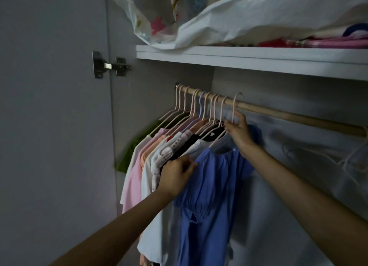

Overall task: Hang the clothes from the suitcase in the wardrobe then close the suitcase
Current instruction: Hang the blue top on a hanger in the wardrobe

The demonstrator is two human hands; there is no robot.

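Fabric of the blue dress (209, 186) looks light and limp, so the hanger (235, 110) neck is the place to grip. Right hand (239, 131) pinches it at the rod (278, 111); left hand (177, 176) clasps the dress's shoulder.

Up on the white shelf (258, 60) a big crumpled white plastic bag (258, 16) sprawls across most of the width, its edge drooping over the front lip. Tucked against its left side is a thinner bag with a pink flower print (153, 28), sagging off the shelf's corner. Far right on the same shelf lies a flat stack of pink and red folded fabric (326, 42), partly under the big bag. Lower left, a metal hinge (108, 65) joins the open grey door (49, 106) to the side panel.
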